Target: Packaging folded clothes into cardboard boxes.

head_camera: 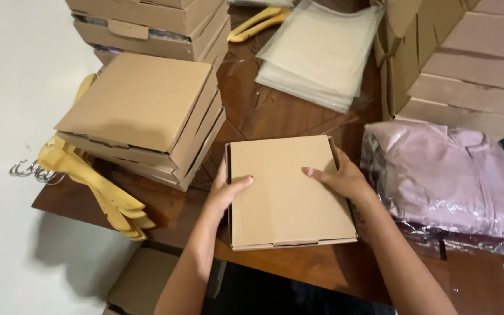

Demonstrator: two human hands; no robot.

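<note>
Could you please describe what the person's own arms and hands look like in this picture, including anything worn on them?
Both forearms are bare, with no sleeves in view. The left hand and the right hand wear no gloves, and no watch, bracelet or ring can be seen. The fingernails look painted in a reddish-pink polish.

The stacked cardboard boxes point(473, 58) run off the right edge; the wooden hangers' point(94, 181) hooks hide under another stack.

Lighting soft and moderately dim, from above; table point(275, 116) casts a blurred shadow on the floor beyond its left edge, glare on plastic at its right edge, focus slightly soft.
</note>
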